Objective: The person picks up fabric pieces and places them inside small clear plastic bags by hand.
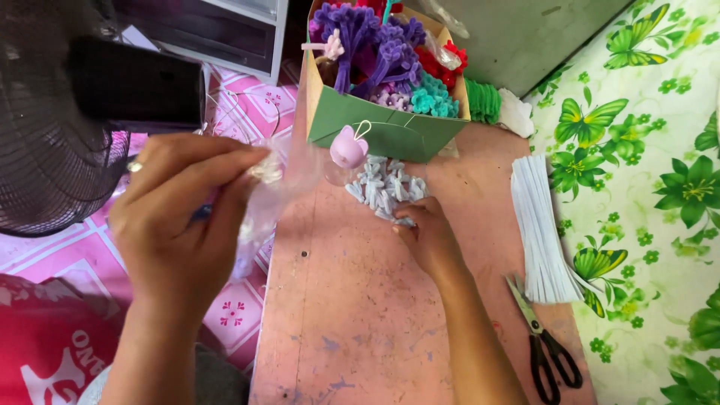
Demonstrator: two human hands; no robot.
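My left hand point(176, 225) is raised at the left, fingers pinched on a clear plastic bag point(274, 191) that hangs beside the small pink table point(360, 322). My right hand point(427, 236) rests on the tabletop with its fingertips on a pile of small pale blue-grey pipe-cleaner pieces point(386, 187). A small pink bud-shaped piece with a wire loop point(349, 146) sits just above the pile, against the green paper box point(382, 127).
The green box holds purple, teal and red pipe-cleaner flowers point(382, 52). A stack of white pipe cleaners point(540, 232) and black-handled scissors point(544, 345) lie at the right. A black fan point(52, 127) stands at the left. A green butterfly-print cloth point(652, 187) covers the right.
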